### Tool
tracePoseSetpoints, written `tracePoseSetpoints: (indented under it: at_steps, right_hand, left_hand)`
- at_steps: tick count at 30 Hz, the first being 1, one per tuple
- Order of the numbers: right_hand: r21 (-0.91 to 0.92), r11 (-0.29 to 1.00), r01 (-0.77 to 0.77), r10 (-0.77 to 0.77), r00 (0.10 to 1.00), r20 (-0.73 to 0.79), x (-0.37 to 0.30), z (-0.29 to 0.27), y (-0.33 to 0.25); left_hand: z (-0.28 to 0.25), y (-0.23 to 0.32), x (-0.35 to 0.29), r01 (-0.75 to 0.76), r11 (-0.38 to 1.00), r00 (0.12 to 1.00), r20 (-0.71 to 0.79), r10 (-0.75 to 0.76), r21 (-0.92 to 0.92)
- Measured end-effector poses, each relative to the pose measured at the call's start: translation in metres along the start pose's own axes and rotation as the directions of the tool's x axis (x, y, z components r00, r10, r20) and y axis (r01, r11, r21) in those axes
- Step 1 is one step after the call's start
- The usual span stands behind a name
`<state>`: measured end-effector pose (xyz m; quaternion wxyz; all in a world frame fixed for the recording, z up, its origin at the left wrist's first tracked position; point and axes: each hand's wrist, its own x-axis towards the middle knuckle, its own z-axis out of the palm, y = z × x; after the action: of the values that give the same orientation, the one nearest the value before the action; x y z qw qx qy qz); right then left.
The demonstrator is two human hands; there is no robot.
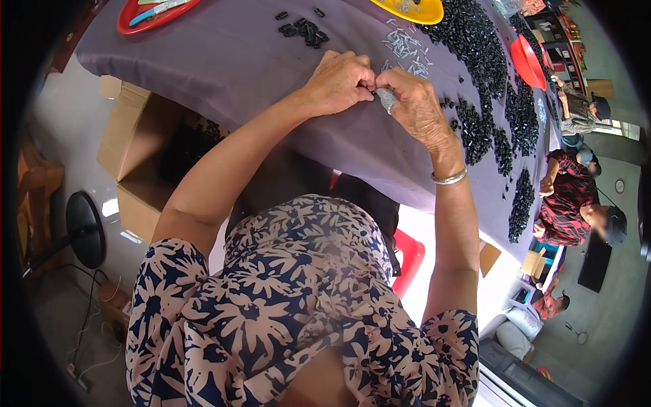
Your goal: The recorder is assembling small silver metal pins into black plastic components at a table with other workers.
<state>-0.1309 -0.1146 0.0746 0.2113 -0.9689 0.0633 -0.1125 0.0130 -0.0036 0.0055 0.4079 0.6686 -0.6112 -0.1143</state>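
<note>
Both hands meet over the near part of the purple cloth, fingertips almost touching. My left hand (341, 83) is closed, thumb and fingers pinched on a small black piece that is mostly covered. Pinched too, my right hand (419, 105) has a greyish, shiny, flat-looking piece (387, 100) at its thumb and fingers; its exact kind cannot be made out. Just beyond the left hand lies a small group of black plastic pieces (310, 31). Past the right hand several slim clear pieces (405, 46) are scattered on the cloth.
A large spread of black pieces (475, 47) covers the table's right side. A yellow dish (427, 12), a red basin (527, 62) and a red tray (129, 26) with a blue-handled tool stand around. An open cardboard box (125, 136) is below left. Other people (573, 197) work at right.
</note>
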Motion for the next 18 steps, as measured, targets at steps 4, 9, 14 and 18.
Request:
tracePoseSetpoints:
  at_steps: [4, 9, 14, 18]
  right_hand:
    - [0.059, 0.998, 0.017, -0.015, 1.000, -0.023, 0.004, 0.006, 0.005]
    - [0.264, 0.954, -0.139, 0.150, 0.988, -0.021, 0.000, 0.015, 0.011]
    - [0.138, 0.987, -0.077, 0.083, 0.996, -0.038, 0.001, 0.006, 0.001]
    - [-0.008, 0.999, 0.034, -0.034, 0.999, -0.014, 0.005, 0.004, 0.003]
  left_hand:
    - [0.000, -0.002, 0.000, -0.004, 1.000, 1.000, -0.001, 0.004, -0.004]
    - [0.000, -0.001, 0.000, -0.030, 0.999, 1.000, -0.003, 0.030, 0.021]
    - [-0.001, -0.003, -0.001, -0.033, 0.999, 0.999, -0.009, 0.033, 0.012]
    - [0.000, -0.003, 0.002, -0.030, 0.999, 1.000, -0.001, 0.030, 0.017]
